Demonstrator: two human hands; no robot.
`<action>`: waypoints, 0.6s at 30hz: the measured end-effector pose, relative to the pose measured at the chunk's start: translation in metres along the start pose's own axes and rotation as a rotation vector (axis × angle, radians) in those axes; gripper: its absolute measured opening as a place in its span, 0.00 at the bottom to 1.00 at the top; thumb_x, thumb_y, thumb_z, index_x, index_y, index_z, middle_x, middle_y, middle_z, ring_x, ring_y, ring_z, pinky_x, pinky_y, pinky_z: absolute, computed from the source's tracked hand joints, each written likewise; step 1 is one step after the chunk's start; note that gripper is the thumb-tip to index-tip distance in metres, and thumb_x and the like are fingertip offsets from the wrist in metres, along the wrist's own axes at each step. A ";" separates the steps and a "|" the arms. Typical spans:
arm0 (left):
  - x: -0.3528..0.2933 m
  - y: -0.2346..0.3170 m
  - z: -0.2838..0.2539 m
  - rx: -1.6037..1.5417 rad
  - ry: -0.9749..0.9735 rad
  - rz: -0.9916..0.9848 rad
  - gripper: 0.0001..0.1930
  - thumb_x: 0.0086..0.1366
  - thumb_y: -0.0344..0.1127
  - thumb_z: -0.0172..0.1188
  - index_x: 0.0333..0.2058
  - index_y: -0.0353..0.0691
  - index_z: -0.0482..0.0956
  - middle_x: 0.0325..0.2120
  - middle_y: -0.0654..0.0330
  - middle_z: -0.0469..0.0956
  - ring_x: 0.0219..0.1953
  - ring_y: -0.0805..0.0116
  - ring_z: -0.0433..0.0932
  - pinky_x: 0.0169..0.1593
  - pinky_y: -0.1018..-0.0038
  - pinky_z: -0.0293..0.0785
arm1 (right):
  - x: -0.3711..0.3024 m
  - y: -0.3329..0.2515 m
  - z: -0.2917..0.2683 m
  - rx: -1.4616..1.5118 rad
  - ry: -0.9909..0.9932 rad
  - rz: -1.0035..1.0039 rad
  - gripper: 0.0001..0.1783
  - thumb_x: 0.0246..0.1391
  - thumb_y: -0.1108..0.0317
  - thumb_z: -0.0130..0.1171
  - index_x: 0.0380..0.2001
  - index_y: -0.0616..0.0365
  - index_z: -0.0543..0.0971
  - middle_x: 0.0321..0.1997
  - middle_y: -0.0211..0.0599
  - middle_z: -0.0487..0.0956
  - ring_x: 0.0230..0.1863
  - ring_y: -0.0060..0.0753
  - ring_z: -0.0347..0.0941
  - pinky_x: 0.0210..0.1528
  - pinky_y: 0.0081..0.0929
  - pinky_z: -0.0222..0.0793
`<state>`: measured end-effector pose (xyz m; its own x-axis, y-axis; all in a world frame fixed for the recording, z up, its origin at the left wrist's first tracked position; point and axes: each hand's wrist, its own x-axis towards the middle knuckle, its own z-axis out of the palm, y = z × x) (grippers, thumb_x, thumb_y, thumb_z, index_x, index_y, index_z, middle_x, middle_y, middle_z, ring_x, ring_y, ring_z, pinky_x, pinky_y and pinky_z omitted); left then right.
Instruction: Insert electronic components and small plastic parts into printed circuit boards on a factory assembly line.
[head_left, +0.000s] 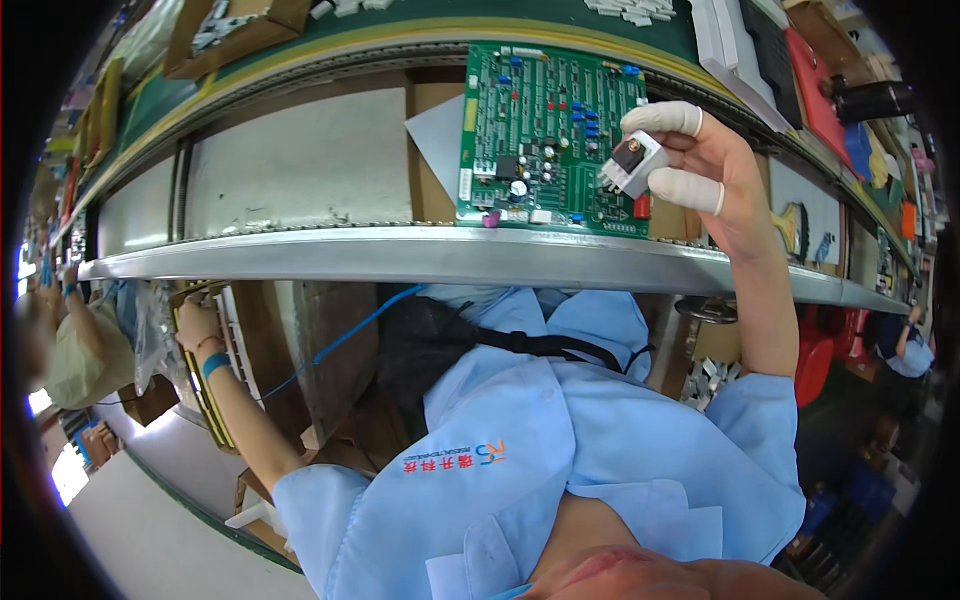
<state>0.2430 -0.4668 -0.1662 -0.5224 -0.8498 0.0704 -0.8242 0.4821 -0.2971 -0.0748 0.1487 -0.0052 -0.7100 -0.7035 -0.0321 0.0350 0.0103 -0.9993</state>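
Note:
My right hand (700, 165), with white finger cots on the thumb and a finger, pinches a small silver heat sink (652, 158) carrying a black transistor-like part. It is held over the right part of a green circuit board (500, 135), whose surface bears many small components; whether the heat sink touches it I cannot tell. Off to the left, my left hand (200, 324) is at the far end of a long yellow-edged tray (215, 410). Its fingers are curled, and what they hold, if anything, is hidden. A blue band circles that wrist.
The board lies across the conveyor's two rails; the near metal rail (400, 255) runs between me and it. Beyond are a cardboard box (235, 40) of parts and a pile of white pieces (630, 10). A blue cord (350, 338) stretches beneath the rail. Other people work at both sides.

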 end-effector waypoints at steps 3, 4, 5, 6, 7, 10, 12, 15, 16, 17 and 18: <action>0.033 0.029 -0.005 0.017 -0.225 0.061 0.19 0.57 0.48 0.60 0.46 0.50 0.80 0.45 0.52 0.79 0.48 0.51 0.77 0.49 0.55 0.71 | -0.001 0.001 0.006 -0.074 0.072 0.002 0.21 0.47 0.78 0.60 0.48 0.61 0.75 0.44 0.34 0.76 0.47 0.26 0.74 0.51 0.25 0.70; 0.054 0.001 0.019 0.040 -0.267 0.126 0.19 0.57 0.47 0.60 0.46 0.49 0.80 0.44 0.51 0.79 0.48 0.50 0.77 0.49 0.57 0.72 | -0.003 0.001 0.010 -0.140 0.109 -0.026 0.19 0.47 0.79 0.59 0.46 0.60 0.76 0.43 0.33 0.77 0.46 0.26 0.74 0.49 0.25 0.71; 0.072 -0.006 0.038 0.034 -0.315 0.233 0.18 0.57 0.45 0.60 0.44 0.45 0.80 0.42 0.49 0.79 0.46 0.49 0.77 0.47 0.58 0.73 | -0.004 0.002 0.014 -0.143 0.106 -0.012 0.19 0.47 0.79 0.59 0.46 0.60 0.76 0.43 0.33 0.77 0.46 0.26 0.74 0.49 0.25 0.71; 0.087 -0.022 0.058 0.029 -0.363 0.329 0.17 0.58 0.43 0.59 0.43 0.42 0.81 0.40 0.48 0.80 0.45 0.49 0.77 0.46 0.58 0.75 | -0.004 0.004 0.019 -0.284 0.123 -0.094 0.19 0.46 0.80 0.60 0.44 0.59 0.76 0.41 0.34 0.77 0.43 0.28 0.75 0.46 0.25 0.72; 0.095 -0.082 0.080 0.021 -0.389 0.439 0.17 0.58 0.43 0.59 0.42 0.40 0.81 0.38 0.46 0.80 0.44 0.49 0.78 0.47 0.60 0.74 | -0.005 0.006 0.020 -0.388 0.107 -0.193 0.18 0.45 0.80 0.60 0.43 0.58 0.77 0.39 0.35 0.78 0.41 0.30 0.76 0.43 0.25 0.72; 0.092 -0.121 0.092 0.113 -0.259 0.298 0.16 0.56 0.41 0.61 0.41 0.40 0.81 0.37 0.47 0.80 0.42 0.48 0.78 0.46 0.62 0.74 | -0.003 0.008 0.026 -0.765 0.058 -0.392 0.20 0.40 0.80 0.62 0.41 0.56 0.78 0.36 0.38 0.78 0.38 0.38 0.76 0.39 0.25 0.72; 0.096 -0.037 0.077 0.087 -0.246 0.242 0.15 0.55 0.39 0.59 0.39 0.38 0.81 0.36 0.46 0.80 0.41 0.48 0.79 0.46 0.62 0.74 | -0.001 0.018 0.034 -0.873 0.141 -0.393 0.21 0.35 0.78 0.65 0.39 0.56 0.79 0.35 0.39 0.78 0.37 0.43 0.75 0.37 0.30 0.70; 0.059 -0.013 0.025 -0.162 -0.236 0.206 0.16 0.53 0.40 0.57 0.37 0.38 0.82 0.36 0.42 0.79 0.41 0.42 0.77 0.45 0.57 0.72 | 0.007 0.028 0.037 -1.135 0.108 -0.569 0.19 0.33 0.74 0.66 0.36 0.55 0.80 0.34 0.34 0.78 0.35 0.39 0.74 0.39 0.34 0.66; 0.051 -0.021 0.007 -0.153 -0.236 0.194 0.16 0.53 0.40 0.57 0.37 0.38 0.82 0.36 0.42 0.79 0.41 0.42 0.77 0.45 0.57 0.72 | 0.009 0.029 0.038 -1.121 0.101 -0.574 0.19 0.33 0.74 0.66 0.36 0.55 0.80 0.34 0.34 0.78 0.35 0.39 0.74 0.39 0.34 0.66; 0.043 -0.030 -0.005 -0.152 -0.104 0.141 0.17 0.55 0.40 0.56 0.39 0.36 0.81 0.37 0.41 0.79 0.41 0.42 0.77 0.45 0.58 0.72 | 0.011 0.031 0.039 -1.140 0.074 -0.600 0.19 0.34 0.74 0.66 0.36 0.57 0.80 0.34 0.34 0.77 0.35 0.39 0.74 0.39 0.34 0.66; 0.037 -0.036 -0.014 -0.157 0.027 0.092 0.18 0.56 0.40 0.54 0.40 0.33 0.79 0.38 0.40 0.78 0.41 0.42 0.77 0.46 0.58 0.71 | 0.013 0.032 0.039 -1.166 0.046 -0.624 0.19 0.34 0.74 0.66 0.36 0.58 0.79 0.34 0.34 0.77 0.35 0.38 0.74 0.40 0.34 0.66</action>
<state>0.2500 -0.5127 -0.1395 -0.6009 -0.7957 0.0763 -0.7957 0.5864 -0.1516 -0.0550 0.1124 -0.0369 -0.4099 -0.7886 0.4584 -0.9092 0.3132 -0.2743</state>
